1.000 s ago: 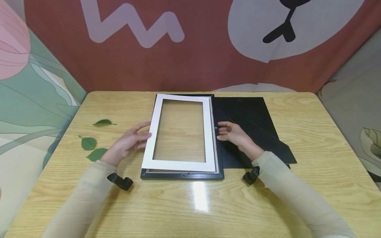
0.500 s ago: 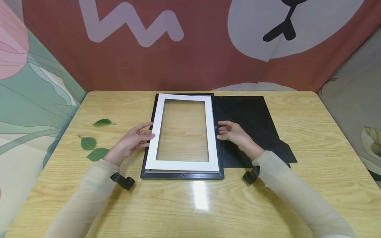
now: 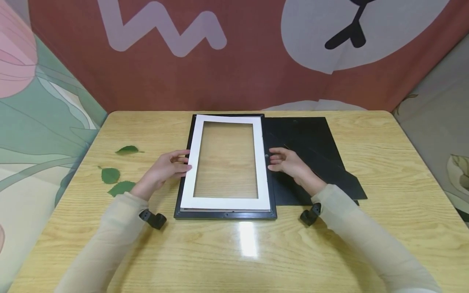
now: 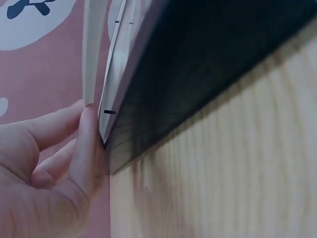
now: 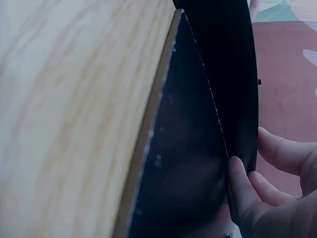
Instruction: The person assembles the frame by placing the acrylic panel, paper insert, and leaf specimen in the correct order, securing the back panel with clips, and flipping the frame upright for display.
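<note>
A white picture mat (image 3: 225, 203) with a large rectangular window lies over a black picture frame (image 3: 225, 215), its left edge tilted a little up. My left hand (image 3: 166, 169) pinches that edge between thumb and fingers; in the left wrist view the mat edge (image 4: 92, 54) stands between the fingertips, above the frame's rim. At the frame's right side, my right hand (image 3: 291, 165) has its fingertips against the outer edge, fingers loosely bent. The right wrist view shows those fingers (image 5: 240, 178) touching the black frame side (image 5: 223, 49).
Right of the frame lies a black backing board (image 3: 304, 130) with a stand leg (image 3: 337, 179), partly under my right hand. Several green leaves (image 3: 110, 175) lie on the wooden table (image 3: 205, 256) to the left. A printed red backdrop (image 3: 249, 73) rises behind.
My left hand has moved slightly right, sliding the mat rightward so that more of the frame's left rim shows. My right hand has stayed at the frame's right edge.
</note>
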`<state>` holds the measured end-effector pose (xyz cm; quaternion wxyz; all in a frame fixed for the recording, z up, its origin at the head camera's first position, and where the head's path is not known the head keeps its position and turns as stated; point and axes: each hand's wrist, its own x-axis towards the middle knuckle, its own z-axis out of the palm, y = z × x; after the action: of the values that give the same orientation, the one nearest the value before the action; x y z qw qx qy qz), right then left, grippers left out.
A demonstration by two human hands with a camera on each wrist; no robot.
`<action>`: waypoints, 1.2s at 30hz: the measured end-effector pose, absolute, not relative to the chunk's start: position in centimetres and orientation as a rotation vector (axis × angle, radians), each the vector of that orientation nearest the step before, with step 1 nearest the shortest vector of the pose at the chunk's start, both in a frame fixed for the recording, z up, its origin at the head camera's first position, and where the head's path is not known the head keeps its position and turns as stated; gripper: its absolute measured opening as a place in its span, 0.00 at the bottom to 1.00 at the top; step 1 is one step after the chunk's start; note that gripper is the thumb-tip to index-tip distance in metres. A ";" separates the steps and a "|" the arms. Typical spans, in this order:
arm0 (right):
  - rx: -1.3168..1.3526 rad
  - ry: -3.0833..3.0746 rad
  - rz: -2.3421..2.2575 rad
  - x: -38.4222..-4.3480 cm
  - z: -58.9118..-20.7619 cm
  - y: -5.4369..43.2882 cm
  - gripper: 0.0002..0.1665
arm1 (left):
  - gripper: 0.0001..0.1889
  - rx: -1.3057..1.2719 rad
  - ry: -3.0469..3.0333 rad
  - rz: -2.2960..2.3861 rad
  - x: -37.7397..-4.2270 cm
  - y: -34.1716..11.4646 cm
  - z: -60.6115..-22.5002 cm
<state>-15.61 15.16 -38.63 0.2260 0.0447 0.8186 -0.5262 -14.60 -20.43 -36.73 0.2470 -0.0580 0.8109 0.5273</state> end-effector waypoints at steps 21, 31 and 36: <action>0.138 2.264 -1.425 -15.5 -38.6 15.3 0.38 | 0.27 -0.123 2.288 1.393 -14.2 -20.3 -36.5; 0.138 2.253 -1.434 -15.4 -38.5 15.3 0.38 | 0.27 -0.086 2.305 1.354 -14.2 -20.5 -36.3; 0.120 2.241 -1.457 -15.4 -38.6 15.3 0.38 | 0.27 -0.063 2.314 1.355 -14.4 -20.9 -36.4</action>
<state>-15.43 15.29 -38.60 0.2309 0.0436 0.8150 -0.5297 -14.37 -20.88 -36.37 0.2273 -0.0229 0.8401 0.4920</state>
